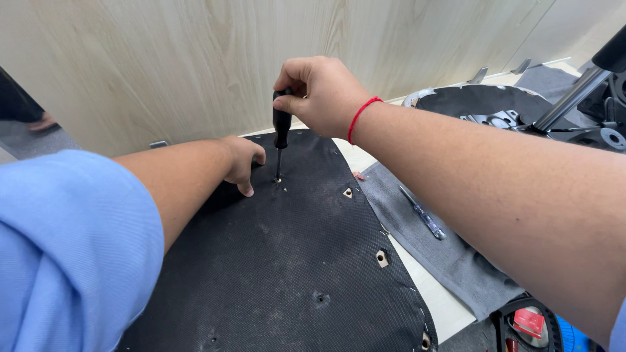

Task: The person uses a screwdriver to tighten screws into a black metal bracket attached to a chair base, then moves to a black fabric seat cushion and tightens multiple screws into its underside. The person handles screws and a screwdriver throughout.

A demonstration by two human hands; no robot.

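Black, rough cloth covers the big curved seat board (pixel 293 261) that fills the middle of the view. It looks dusty, and small holes along its right edge show pale wood. The person's right hand (pixel 323 94) has its fingers wrapped tight around the black handle of a screwdriver (pixel 281 127). The screwdriver stands nearly straight up, with its thin metal tip on the board near the top edge. The left hand (pixel 242 163) rests on the cloth just beside that tip, fingers curled under loosely, holding nothing. A thin red string (pixel 362 117) goes around the right wrist.

A grey cloth (pixel 443 248) lies to the right of the board. On it rests a second screwdriver (pixel 424 214) with a see-through handle, well apart from both hands. Farther right is a dark metal chair base (pixel 495 107) with a shiny pole. A pale wooden wall (pixel 163 58) stands behind everything. The left arm and its blue sleeve (pixel 65 254) hide the board's left side.
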